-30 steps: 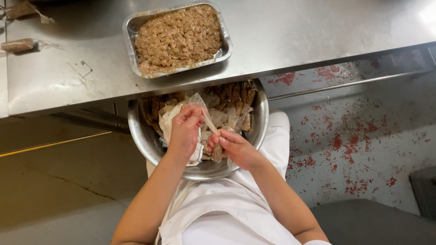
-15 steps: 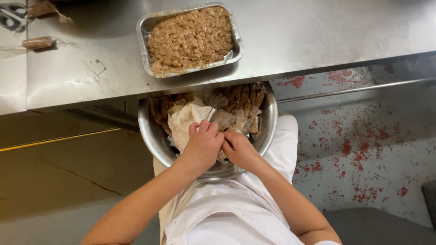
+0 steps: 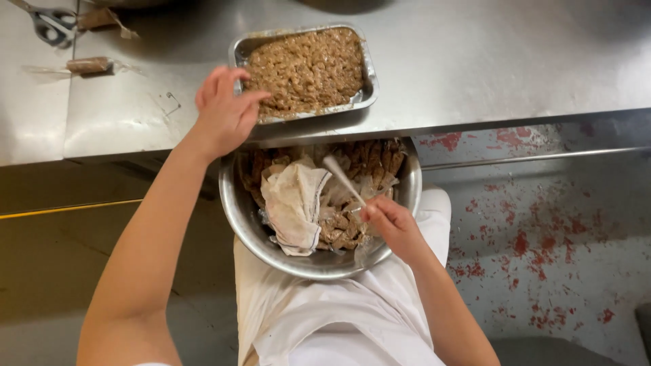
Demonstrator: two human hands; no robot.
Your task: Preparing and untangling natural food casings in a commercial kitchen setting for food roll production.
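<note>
The left hand (image 3: 227, 112) is hovering with fingers spread wide and holding nothing, at the near left corner of the foil tray (image 3: 369, 68) of brown filling on the bench (image 3: 508, 61), the tray's long axis running rightward from it. The right hand (image 3: 390, 224) is sitting lower, over the steel bowl (image 3: 234, 210), pinching a thin clear wrapper (image 3: 342, 177); a white cloth (image 3: 295, 207) is lying to its left.

A working commercial kitchen. A stainless steel counter (image 3: 475, 61) carries a foil tray (image 3: 369, 81) of brown mince. A steel mixing bowl (image 3: 237, 210) sits below.
</note>
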